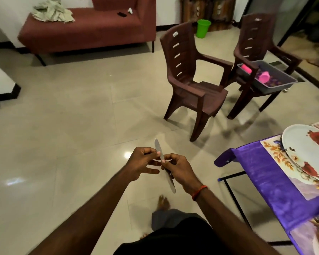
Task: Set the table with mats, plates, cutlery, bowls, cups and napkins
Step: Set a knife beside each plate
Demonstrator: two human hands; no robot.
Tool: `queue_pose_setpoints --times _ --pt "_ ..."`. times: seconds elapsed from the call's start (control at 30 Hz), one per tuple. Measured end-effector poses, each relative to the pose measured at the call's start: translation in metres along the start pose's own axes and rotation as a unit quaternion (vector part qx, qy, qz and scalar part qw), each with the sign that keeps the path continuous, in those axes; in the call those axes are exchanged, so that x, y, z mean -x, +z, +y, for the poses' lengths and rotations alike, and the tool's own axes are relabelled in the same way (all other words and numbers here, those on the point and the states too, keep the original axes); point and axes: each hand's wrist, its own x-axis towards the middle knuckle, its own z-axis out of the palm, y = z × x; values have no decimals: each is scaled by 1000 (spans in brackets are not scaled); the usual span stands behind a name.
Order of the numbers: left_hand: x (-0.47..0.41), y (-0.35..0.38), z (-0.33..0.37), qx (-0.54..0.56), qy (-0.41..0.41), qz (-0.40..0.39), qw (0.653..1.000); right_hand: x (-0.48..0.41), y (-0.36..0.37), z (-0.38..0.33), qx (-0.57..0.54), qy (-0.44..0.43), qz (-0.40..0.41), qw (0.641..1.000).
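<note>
Centrally, lower frame: knife [158, 149], slim, plain dull steel, rounded tip uppermost; pinched mid-length by left hand [143, 162], handle clasped in right hand [180, 172].

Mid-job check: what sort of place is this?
Probably a home living-dining room: a sofa, plastic chairs on a tiled floor, and a cloth-covered table set with a mat and plate. The left hand and right hand hold a knife.
</note>
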Motion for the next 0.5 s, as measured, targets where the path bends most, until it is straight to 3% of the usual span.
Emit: queue_pose_setpoints --times 0.5 --pt "-209 33 123 -127 9 -111 986 -165 -93 -51 -54 22 115 992"
